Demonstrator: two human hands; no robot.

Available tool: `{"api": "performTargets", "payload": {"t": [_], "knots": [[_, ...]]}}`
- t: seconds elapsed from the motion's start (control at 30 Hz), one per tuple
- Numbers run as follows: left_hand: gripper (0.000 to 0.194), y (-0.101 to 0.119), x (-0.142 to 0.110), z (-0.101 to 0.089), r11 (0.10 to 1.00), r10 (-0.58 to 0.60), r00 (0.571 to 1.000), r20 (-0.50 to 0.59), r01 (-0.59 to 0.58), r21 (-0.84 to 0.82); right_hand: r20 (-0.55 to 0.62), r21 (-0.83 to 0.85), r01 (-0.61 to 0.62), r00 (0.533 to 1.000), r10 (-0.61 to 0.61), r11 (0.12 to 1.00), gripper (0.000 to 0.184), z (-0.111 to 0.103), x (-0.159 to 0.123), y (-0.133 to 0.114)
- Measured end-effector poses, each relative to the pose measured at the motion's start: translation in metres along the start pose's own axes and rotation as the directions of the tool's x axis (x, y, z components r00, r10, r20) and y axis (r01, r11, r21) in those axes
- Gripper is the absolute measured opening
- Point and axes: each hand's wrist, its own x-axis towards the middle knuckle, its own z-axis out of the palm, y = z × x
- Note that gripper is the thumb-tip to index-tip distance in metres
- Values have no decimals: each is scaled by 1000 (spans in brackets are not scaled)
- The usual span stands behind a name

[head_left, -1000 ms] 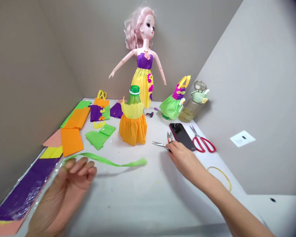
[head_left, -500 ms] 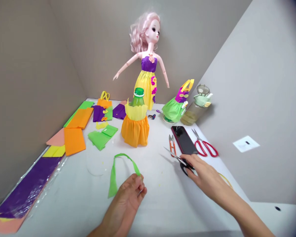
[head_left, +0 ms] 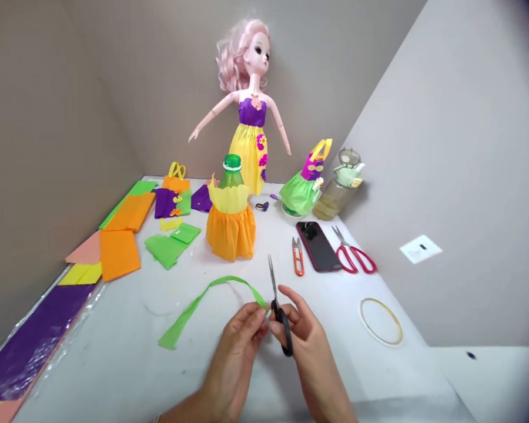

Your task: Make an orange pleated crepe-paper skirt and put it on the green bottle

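Observation:
A long green paper strip (head_left: 203,305) loops over the white table (head_left: 114,364), one end pinched in my left hand (head_left: 242,338), the other end lying at the lower left. Touching that hand, my right hand (head_left: 306,338) grips small black-handled scissors (head_left: 278,308), blades pointing up and away right beside the strip's held end. Behind stands a green bottle dressed in an orange and yellow paper skirt (head_left: 230,226).
A pink-haired doll (head_left: 247,111) in a purple and yellow dress stands at the back wall. Orange thread snips (head_left: 297,257), a phone (head_left: 318,245), red scissors (head_left: 355,254) and a tape ring (head_left: 381,321) lie right. Coloured paper sheets (head_left: 119,249) lie along the left edge.
My right hand lifted the black scissors off the table near the phone and brought them to the strip. My left hand carried the strip's end to the centre, meeting the right hand.

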Motion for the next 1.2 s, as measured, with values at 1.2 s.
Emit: {"api": "performTargets", "payload": {"t": [1.2], "knots": [[17, 24, 3, 4, 995, -67, 960, 271, 43, 93, 111, -76, 26, 994, -18, 997, 46, 2, 9, -14]]}}
